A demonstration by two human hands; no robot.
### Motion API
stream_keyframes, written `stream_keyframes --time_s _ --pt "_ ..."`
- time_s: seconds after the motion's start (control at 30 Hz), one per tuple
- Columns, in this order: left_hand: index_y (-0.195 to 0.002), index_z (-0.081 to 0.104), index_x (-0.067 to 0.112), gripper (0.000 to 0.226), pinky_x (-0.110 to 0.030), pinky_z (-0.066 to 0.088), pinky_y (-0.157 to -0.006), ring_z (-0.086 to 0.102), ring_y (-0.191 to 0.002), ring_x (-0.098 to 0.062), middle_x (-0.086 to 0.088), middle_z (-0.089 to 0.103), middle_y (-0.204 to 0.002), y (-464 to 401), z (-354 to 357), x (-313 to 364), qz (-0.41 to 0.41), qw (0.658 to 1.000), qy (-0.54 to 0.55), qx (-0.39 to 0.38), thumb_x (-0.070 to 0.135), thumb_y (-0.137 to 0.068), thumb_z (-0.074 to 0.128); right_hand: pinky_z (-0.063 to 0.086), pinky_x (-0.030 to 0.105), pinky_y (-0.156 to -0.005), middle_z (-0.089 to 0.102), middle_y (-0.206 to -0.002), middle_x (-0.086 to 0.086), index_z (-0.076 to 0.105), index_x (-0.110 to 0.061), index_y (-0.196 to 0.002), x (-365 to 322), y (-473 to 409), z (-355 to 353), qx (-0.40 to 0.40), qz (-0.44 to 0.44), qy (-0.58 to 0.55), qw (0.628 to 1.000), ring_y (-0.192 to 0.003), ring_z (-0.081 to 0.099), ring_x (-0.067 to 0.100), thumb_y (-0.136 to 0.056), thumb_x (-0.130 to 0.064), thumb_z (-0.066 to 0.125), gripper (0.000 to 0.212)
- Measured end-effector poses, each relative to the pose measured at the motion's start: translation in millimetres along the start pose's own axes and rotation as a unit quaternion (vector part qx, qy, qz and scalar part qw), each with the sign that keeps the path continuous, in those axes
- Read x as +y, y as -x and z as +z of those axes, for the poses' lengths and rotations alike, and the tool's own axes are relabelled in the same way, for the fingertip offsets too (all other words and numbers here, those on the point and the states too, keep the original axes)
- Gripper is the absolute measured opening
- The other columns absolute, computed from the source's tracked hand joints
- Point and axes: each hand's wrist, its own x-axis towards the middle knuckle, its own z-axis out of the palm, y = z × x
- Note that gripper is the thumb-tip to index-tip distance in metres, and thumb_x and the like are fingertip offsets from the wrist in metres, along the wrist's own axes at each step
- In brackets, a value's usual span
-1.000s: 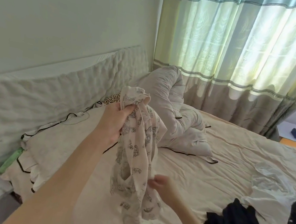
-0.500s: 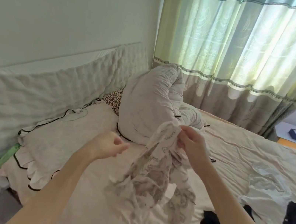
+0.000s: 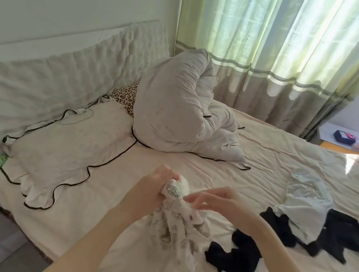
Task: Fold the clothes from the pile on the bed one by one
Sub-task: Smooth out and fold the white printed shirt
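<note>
Both hands now meet low over the bed (image 3: 154, 261), where half a second ago they were raised and apart. The left hand (image 3: 151, 190), which then was curled beside the printed garment (image 3: 179, 225) without holding it, now grips the bunched top of it in a fist, a rounded white knob of cloth showing above the fingers. The right hand (image 3: 215, 200), which earlier pinched the cloth up high in front of the duvet (image 3: 177, 112), has come down next to the left; its fingers are bent at the gathered neck of the garment just under the knob and seem to pinch it, though the blur there makes the exact hold hard to read. The garment itself has dropped: earlier it hung spread in the air, now it is gathered into a narrow bundle whose lower folds trail down onto the sheet between the two forearms.

The view has tilted downward, so more of the bed shows. To the right of the bundle lies the pile: black clothes (image 3: 237, 255), with a pale blue garment (image 3: 304, 202) partly over them, both apart from the hands. The pillow (image 3: 67, 141) with its dark piping lies to the left, against the headboard (image 3: 54, 73). The curtain (image 3: 282, 46) hangs behind the duvet.
</note>
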Motion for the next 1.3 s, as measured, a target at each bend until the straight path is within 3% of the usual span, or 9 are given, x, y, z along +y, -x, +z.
stream_keyframes --time_s 0.13,0.27,0.47,0.67,0.8,0.9,0.97,1.17,1.3 --pt "-0.097 0.049 0.023 0.059 -0.03 0.053 -0.053 0.062 -0.083 -0.02 -0.003 0.06 -0.099 27 8 4 0.133 0.983 -0.125 0.001 -0.016 -0.056 0.067 0.058 0.036 -0.076 0.071 -0.102 0.012 0.066 -0.004 -0.103 42 -6 -2 0.187 0.232 -0.13 0.946 -0.091 0.07 0.025 -0.075 -0.063 0.057 0.066" --pt "-0.094 0.048 0.02 0.039 -0.016 0.037 -0.058 0.057 -0.076 -0.016 -0.005 0.063 -0.091 39 9 14 0.192 0.968 -0.159 0.027 -0.008 -0.067 0.051 0.057 0.04 -0.077 0.066 -0.109 0.016 0.062 0.004 -0.112 67 -19 22 0.08 0.363 -0.289 0.882 -0.094 0.067 0.031 -0.07 -0.068 0.062 0.083" --pt "-0.093 0.05 0.018 0.034 -0.019 0.041 -0.055 0.057 -0.072 -0.017 -0.004 0.063 -0.091 61 10 8 0.182 0.969 -0.167 0.006 -0.007 -0.07 0.055 0.053 0.028 -0.066 0.064 -0.078 0.006 0.061 -0.003 -0.097 53 -48 50 0.084 0.304 -0.373 0.873 -0.068 0.061 0.017 -0.093 -0.013 0.055 0.013" --pt "-0.111 0.054 0.015 0.05 -0.019 0.05 -0.062 0.062 -0.09 -0.018 -0.003 0.057 -0.115 77 20 -12 0.058 0.986 -0.134 -0.075 -0.01 -0.068 0.062 0.049 0.036 -0.077 0.061 -0.087 0.01 0.056 -0.007 -0.09 23 -59 36 0.128 0.165 -0.35 0.913 -0.079 0.059 0.022 -0.099 -0.008 0.042 0.017" --pt "-0.11 0.05 0.033 0.041 -0.035 0.048 -0.092 0.054 -0.107 -0.005 0.013 0.049 -0.12 74 20 -21 -0.161 0.98 0.093 -0.067 -0.001 -0.087 0.049 0.054 0.031 -0.073 0.067 -0.088 0.009 0.061 -0.005 -0.098 4 -54 23 0.095 0.098 -0.3 0.944 -0.077 0.065 0.019 -0.097 -0.006 0.045 0.016" --pt "-0.109 0.044 0.038 0.033 -0.024 0.049 -0.082 0.049 -0.105 0.001 0.013 0.046 -0.118 47 10 -22 -0.222 0.962 0.139 0.075 0.025 -0.087 0.063 0.056 0.026 -0.066 0.07 -0.086 0.007 0.064 -0.005 -0.098 -10 -48 14 0.044 0.072 -0.242 0.967 -0.075 0.068 0.017 -0.096 -0.008 0.046 0.019" --pt "-0.126 0.04 0.035 0.054 -0.015 0.041 -0.074 0.047 -0.102 0.002 0.015 0.042 -0.118 27 7 -22 -0.232 0.964 0.123 0.035 0.04 -0.08 0.069 0.055 0.023 -0.064 0.07 -0.082 0.004 0.066 -0.008 -0.091 -18 -46 11 0.025 0.063 -0.213 0.975 -0.071 0.067 0.014 -0.096 -0.008 0.046 0.02" --pt "-0.069 0.047 0.022 0.025 -0.017 0.029 -0.049 0.049 -0.065 -0.02 0.008 0.051 -0.063 -3 15 -23 -0.229 0.973 0.008 0.005 0.016 -0.086 0.063 0.056 0.026 -0.066 0.069 -0.085 0.006 0.067 -0.008 -0.094 -38 -42 -3 0.021 0.04 -0.161 0.986 -0.073 0.066 0.017 -0.091 -0.009 0.053 0.015" --pt "-0.081 0.052 0.014 0.014 -0.013 0.038 -0.055 0.05 -0.066 -0.011 0.006 0.055 -0.072 -28 -25 -16 -0.263 0.96 0.07 0.069 0.0 -0.085 0.052 0.044 0.029 -0.072 0.057 -0.088 0.004 0.058 -0.004 -0.098 -36 -42 -20 0.146 0.046 0.127 0.98 -0.081 0.055 0.018 -0.091 -0.028 0.062 0.025"
